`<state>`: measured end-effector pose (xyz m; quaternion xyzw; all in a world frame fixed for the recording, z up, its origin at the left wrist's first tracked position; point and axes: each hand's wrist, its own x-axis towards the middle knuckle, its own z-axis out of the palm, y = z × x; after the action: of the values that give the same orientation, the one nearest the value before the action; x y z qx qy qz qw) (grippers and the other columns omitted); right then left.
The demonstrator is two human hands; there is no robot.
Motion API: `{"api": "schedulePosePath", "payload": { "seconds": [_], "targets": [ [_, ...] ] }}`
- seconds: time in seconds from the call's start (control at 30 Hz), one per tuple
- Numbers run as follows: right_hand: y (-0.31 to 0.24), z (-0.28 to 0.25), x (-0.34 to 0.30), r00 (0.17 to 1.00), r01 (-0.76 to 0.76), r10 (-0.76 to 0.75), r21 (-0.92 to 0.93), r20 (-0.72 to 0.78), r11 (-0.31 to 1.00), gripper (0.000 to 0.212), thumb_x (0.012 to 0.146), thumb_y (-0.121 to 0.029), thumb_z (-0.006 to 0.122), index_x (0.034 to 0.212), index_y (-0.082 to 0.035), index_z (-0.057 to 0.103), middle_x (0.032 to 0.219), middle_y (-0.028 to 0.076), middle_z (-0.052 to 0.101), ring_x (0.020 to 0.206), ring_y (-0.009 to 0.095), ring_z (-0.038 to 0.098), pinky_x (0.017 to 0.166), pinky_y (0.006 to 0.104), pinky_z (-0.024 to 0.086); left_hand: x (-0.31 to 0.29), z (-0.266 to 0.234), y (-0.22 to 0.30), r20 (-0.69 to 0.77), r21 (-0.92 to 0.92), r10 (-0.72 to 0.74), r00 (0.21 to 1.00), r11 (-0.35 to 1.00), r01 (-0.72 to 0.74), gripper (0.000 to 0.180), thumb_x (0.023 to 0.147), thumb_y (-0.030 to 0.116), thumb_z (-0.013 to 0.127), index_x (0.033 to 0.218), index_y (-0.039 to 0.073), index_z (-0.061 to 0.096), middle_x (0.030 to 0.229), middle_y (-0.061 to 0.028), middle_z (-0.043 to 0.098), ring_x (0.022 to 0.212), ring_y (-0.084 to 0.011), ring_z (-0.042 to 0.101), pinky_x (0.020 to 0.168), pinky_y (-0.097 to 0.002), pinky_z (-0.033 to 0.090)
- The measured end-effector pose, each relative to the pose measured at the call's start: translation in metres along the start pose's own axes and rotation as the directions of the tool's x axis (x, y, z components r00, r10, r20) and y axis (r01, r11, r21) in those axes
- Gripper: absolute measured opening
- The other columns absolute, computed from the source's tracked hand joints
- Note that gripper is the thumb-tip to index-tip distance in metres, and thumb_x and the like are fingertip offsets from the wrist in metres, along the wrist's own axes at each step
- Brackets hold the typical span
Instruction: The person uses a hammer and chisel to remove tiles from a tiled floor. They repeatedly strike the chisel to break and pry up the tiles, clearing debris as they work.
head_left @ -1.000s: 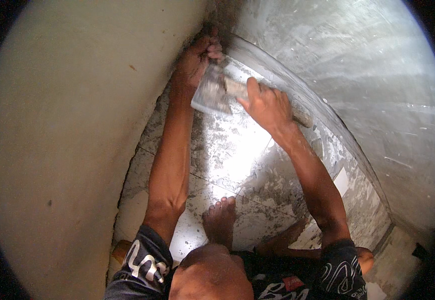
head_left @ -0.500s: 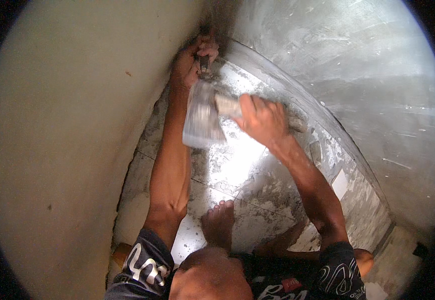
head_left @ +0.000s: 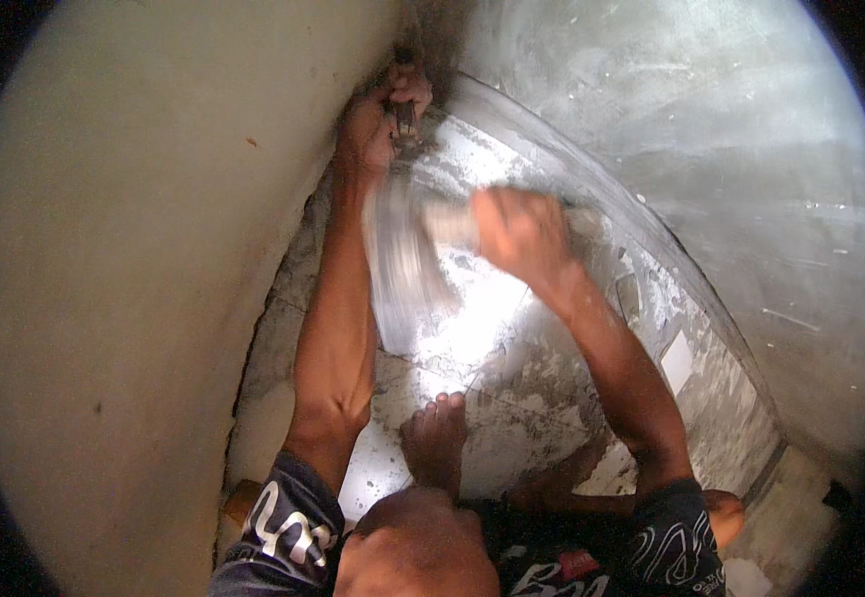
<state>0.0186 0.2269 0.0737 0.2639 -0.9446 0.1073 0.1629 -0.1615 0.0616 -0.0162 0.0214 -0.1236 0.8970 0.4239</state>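
Observation:
Up in the far corner, my left hand (head_left: 407, 90) is wrapped around a short dark chisel (head_left: 405, 119). Its end facing me sticks out below the fingers; its other end is hidden against the corner. My right hand (head_left: 524, 234) grips the pale wooden handle of a hatchet (head_left: 402, 264). The broad grey hatchet head is smeared by motion, just nearer to me than the chisel and beside my left forearm. In this frame the head and the chisel appear apart.
A plain pale wall (head_left: 134, 279) rises close along my left. To the right stands a grey, scuffed wall (head_left: 691, 129) with a ledge (head_left: 641, 209) at its foot. My bare foot (head_left: 434, 438) rests on the stained tile floor (head_left: 527, 408), and a white chip (head_left: 676, 364) lies at the right.
The hatchet head has swung slightly toward me and is more blurred. My left hand and the chisel have stayed nearly in place.

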Motion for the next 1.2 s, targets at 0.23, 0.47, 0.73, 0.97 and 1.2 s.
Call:
{"api": "schedulePosePath", "payload": {
  "seconds": [0.23, 0.47, 0.73, 0.97, 1.2],
  "targets": [
    [-0.025, -0.007, 0.002, 0.882, -0.451, 0.422, 0.115, 0.211, 0.885, 0.033, 0.083, -0.019, 0.073, 0.099, 0.001, 0.052, 0.066, 0.020, 0.064, 0.060, 0.040, 0.066, 0.050, 0.0475, 0.051, -0.018, 0.005, -0.006, -0.062, 0.690, 0.245, 0.967, 0.711, -0.136, 0.018, 0.092, 0.005, 0.056, 0.108, -0.001, 0.050, 0.084, -0.0040, 0.050, 0.070, -0.0110, 0.046, 0.066, -0.0243, 0.041],
    [-0.029, -0.024, -0.014, 0.809, -0.576, 0.533, 0.153, 0.248, 0.803, 0.041, 0.086, -0.037, 0.070, 0.102, -0.003, 0.053, 0.060, 0.021, 0.062, 0.058, 0.045, 0.064, 0.050, 0.0539, 0.051, -0.031, 0.017, -0.027, -0.173, 0.483, 0.184, 0.967, 0.872, -0.079, 0.025, 0.092, 0.007, 0.059, 0.113, -0.005, 0.051, 0.084, -0.0057, 0.052, 0.072, -0.0112, 0.048, 0.064, -0.0252, 0.042],
    [-0.033, -0.030, -0.006, 0.880, -0.424, 0.383, 0.102, 0.283, 0.900, 0.032, 0.083, -0.019, 0.073, 0.098, -0.001, 0.051, 0.071, 0.023, 0.064, 0.063, 0.041, 0.066, 0.053, 0.0461, 0.053, -0.011, 0.033, -0.023, -0.239, 0.502, 0.196, 0.951, 0.863, -0.051, 0.021, 0.094, 0.004, 0.053, 0.109, -0.010, 0.049, 0.082, -0.0077, 0.051, 0.070, -0.0144, 0.047, 0.063, -0.0276, 0.041],
    [-0.007, -0.005, -0.008, 0.990, -0.137, 0.138, 0.107, -0.007, 0.985, 0.032, 0.085, -0.025, 0.073, 0.090, -0.001, 0.052, 0.070, 0.019, 0.063, 0.056, 0.032, 0.066, 0.044, 0.0406, 0.050, -0.008, 0.051, -0.022, -0.299, 0.444, 0.160, 0.941, 0.896, -0.011, 0.016, 0.099, 0.007, 0.047, 0.105, -0.008, 0.048, 0.082, -0.0070, 0.047, 0.069, -0.0155, 0.045, 0.064, -0.0291, 0.042],
    [-0.023, -0.019, -0.007, 0.969, -0.191, 0.221, 0.226, -0.114, 0.955, 0.038, 0.086, -0.029, 0.072, 0.096, 0.004, 0.056, 0.065, 0.024, 0.062, 0.055, 0.038, 0.066, 0.047, 0.0434, 0.051, 0.002, 0.046, -0.022, -0.329, 0.588, 0.304, 0.894, 0.807, -0.058, 0.011, 0.100, 0.007, 0.046, 0.097, -0.004, 0.048, 0.081, -0.0076, 0.046, 0.069, -0.0158, 0.044, 0.063, -0.0296, 0.042]
  ]
}}
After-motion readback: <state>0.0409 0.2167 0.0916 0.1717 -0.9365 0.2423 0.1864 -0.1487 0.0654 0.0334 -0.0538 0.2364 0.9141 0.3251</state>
